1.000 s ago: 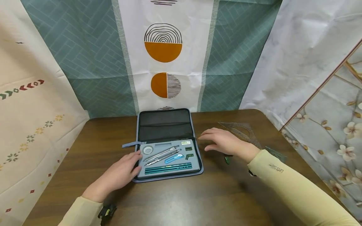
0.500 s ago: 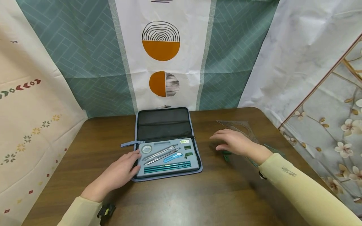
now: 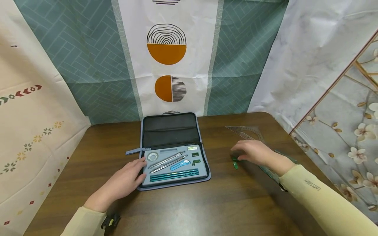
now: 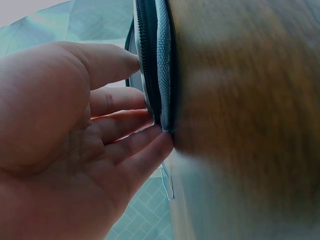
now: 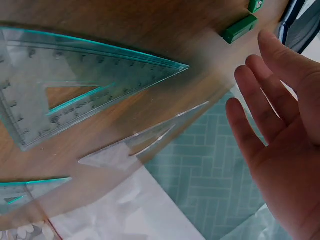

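The case lies unfolded on the brown table, left of the middle, its black lid on the far side and its grey tray on the near side; the left hand is at the left edge of the case, its fingers relaxed and nearly straight, their tips touching the edge; a blue strap sticks out to the left, just beyond that hand.

The right hand is right of the case, thumb apart from the lightly bent fingers, with nothing held between them; two small green blocks, one longer and one shorter, lie on the table just beside its thumb; whether it touches them in the head view cannot be told.

In the tray, a round disc sits far left; two silver compasses run slantwise to its right; a light blue knife lies beside them; green pencils fill the near side; a white eraser is far right.

Under and beside the right forearm lies a green-edged triangle ruler; a clear triangle ruler lies beyond the right hand; another green-edged ruler lies farther right.
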The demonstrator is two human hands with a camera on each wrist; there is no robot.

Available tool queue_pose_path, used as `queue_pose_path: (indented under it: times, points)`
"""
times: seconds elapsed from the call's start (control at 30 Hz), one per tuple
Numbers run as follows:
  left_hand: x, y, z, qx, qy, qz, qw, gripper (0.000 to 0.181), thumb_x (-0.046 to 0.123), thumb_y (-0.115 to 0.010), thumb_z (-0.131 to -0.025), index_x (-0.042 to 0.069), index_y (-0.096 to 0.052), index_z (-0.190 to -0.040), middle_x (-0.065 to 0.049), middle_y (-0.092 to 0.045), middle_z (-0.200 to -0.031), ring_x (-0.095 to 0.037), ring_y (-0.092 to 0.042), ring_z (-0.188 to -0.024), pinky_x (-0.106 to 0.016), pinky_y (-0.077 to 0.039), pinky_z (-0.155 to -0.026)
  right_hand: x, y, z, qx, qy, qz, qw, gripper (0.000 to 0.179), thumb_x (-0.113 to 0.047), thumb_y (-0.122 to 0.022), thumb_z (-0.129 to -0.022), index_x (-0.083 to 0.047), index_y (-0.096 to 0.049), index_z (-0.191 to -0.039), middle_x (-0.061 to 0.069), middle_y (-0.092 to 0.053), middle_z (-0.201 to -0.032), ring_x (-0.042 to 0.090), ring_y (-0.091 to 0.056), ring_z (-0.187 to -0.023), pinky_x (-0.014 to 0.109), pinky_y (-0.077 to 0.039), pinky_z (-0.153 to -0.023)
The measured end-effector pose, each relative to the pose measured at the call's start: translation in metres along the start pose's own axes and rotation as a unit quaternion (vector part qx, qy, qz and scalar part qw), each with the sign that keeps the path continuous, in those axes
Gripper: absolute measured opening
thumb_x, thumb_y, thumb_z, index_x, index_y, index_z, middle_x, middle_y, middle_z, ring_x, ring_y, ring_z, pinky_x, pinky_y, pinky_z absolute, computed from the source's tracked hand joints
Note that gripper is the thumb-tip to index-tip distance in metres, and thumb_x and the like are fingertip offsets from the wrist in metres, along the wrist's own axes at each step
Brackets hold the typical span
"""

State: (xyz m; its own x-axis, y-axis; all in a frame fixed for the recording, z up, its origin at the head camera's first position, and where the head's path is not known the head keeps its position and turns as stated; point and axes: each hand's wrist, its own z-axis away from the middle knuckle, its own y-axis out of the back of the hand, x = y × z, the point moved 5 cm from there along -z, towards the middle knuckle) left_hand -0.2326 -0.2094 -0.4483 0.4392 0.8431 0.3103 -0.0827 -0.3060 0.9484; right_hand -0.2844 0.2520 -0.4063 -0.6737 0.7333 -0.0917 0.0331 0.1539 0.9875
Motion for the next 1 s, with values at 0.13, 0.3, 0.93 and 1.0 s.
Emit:
queue_pose_path:
  times: [0.13, 0.3, 0.93, 1.0]
  points:
    - [0.0, 0.0, 0.001, 0.0, 0.0, 0.002, 1.0, 0.049, 0.021, -0.072, -0.108, -0.005, -0.063, -0.149, -0.026, -0.05, -0.164, -0.047, -0.05, -0.15, -0.065, -0.045, -0.117, 0.0, -0.003, 0.003, 0.003, 0.007, 0.0, 1.0, 0.039, -0.009, -0.096, -0.085, -0.015, -0.082, -0.121, -0.002, -0.079, -0.117, 0.026, -0.077, -0.109, 0.051, -0.063, -0.09]
    - [0.001, 0.001, 0.002, 0.004, -0.007, 0.003, 1.0, 0.048, 0.02, -0.072, -0.108, -0.006, -0.064, -0.147, -0.027, -0.051, -0.163, -0.048, -0.051, -0.149, -0.065, -0.046, -0.117, 0.002, -0.008, 0.005, -0.002, 0.001, 0.003, 1.0, 0.037, -0.009, -0.095, -0.086, -0.015, -0.082, -0.12, -0.002, -0.078, -0.115, 0.024, -0.077, -0.106, 0.051, -0.063, -0.088]
    - [-0.001, 0.001, 0.001, 0.001, -0.005, 0.002, 1.0, 0.048, 0.02, -0.071, -0.109, -0.006, -0.063, -0.148, -0.027, -0.05, -0.164, -0.048, -0.051, -0.149, -0.065, -0.045, -0.117, 0.004, -0.018, 0.01, 0.004, -0.017, 0.009, 0.9998, 0.029, -0.007, -0.094, -0.086, -0.02, -0.081, -0.108, -0.009, -0.073, -0.104, 0.016, -0.076, -0.095, 0.043, -0.063, -0.08]
    - [-0.001, 0.001, 0.001, 0.001, -0.004, 0.003, 1.0, 0.047, 0.02, -0.071, -0.109, -0.006, -0.063, -0.148, -0.027, -0.05, -0.164, -0.048, -0.051, -0.149, -0.065, -0.046, -0.117, 0.004, -0.018, 0.01, 0.003, -0.014, 0.007, 0.9999, 0.028, -0.006, -0.094, -0.087, -0.02, -0.08, -0.107, -0.008, -0.073, -0.104, 0.017, -0.076, -0.095, 0.043, -0.063, -0.08]
